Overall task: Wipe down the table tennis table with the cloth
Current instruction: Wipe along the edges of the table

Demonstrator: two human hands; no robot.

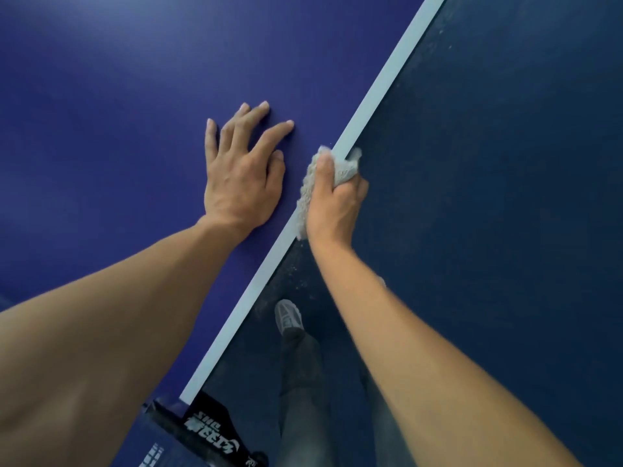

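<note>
Cloth [307, 190]: pale grey, fuzzy, bunched up, lying over the white edge line [387, 85] of the table tennis table [118, 129], near the middle of the view. Part of it rests on the blue top and part hangs past the rim on the floor side. Right hand [332, 203]: grips the cloth, thumb laid forward along its top and the other fingers curled round the bundle at the rim. Whether the fingers reach under the table cannot be told. Left hand [241, 183]: just left of the cloth, apart from it, palm down on the blue top with the fingers straight and spread, holding nothing. Both forearms are bare and run in from the near edge of the view. The white line runs diagonally from near left to far right, with the table top to its left. Floor [505, 197]: dark blue, to the right of the table edge, with pale specks close below the right wrist. Grey shoe [287, 316] and dark trouser leg [301, 372]: on the floor beside the edge, near side. Black net clamp [205, 429] with white lettering: at the near end of the white line.
</note>
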